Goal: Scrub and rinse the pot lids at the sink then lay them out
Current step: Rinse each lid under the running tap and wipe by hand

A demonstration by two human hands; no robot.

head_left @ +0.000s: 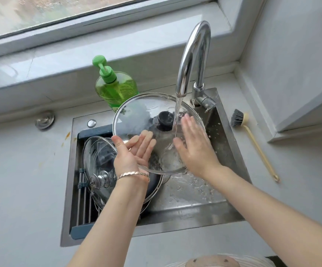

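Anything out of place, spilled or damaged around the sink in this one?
Nothing serious. A few orange-brown stains mark the counter just left of the sink. The glass lid under the running faucet looks intact, held by the left hand with the right hand flat on it.

You've got a green soap btl [115, 87] w/ pump standing on the counter [21, 170] below the sill [117, 45]. Dish brush [256, 144] lies at your right, bristles toward the wall. Round metal cap [44, 120] sits left; window [40, 8] up top.
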